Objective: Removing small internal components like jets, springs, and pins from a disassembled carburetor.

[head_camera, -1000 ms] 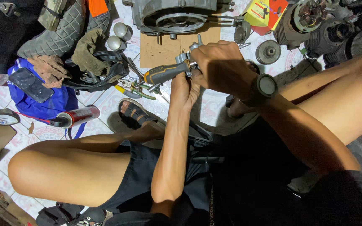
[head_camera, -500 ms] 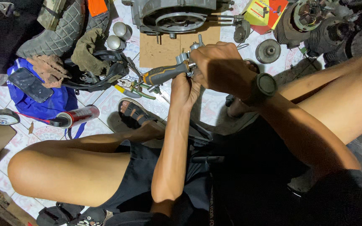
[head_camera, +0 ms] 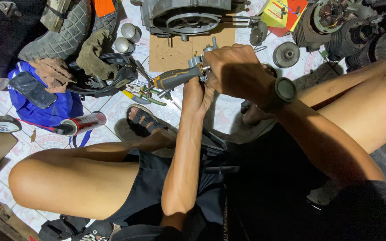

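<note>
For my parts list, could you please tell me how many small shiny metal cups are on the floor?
2: both cups, one and the other, sit side by side left of the cardboard, near the tyre. Others may be hidden.

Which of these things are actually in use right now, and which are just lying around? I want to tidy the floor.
In use:
- grey-and-orange handled tool, in the right hand
- small metal part, braced by the left hand

Lying about:
- red spray can
- knobbly black tyre
- dark phone on blue cloth
- round metal engine casing
- cardboard sheet
</note>
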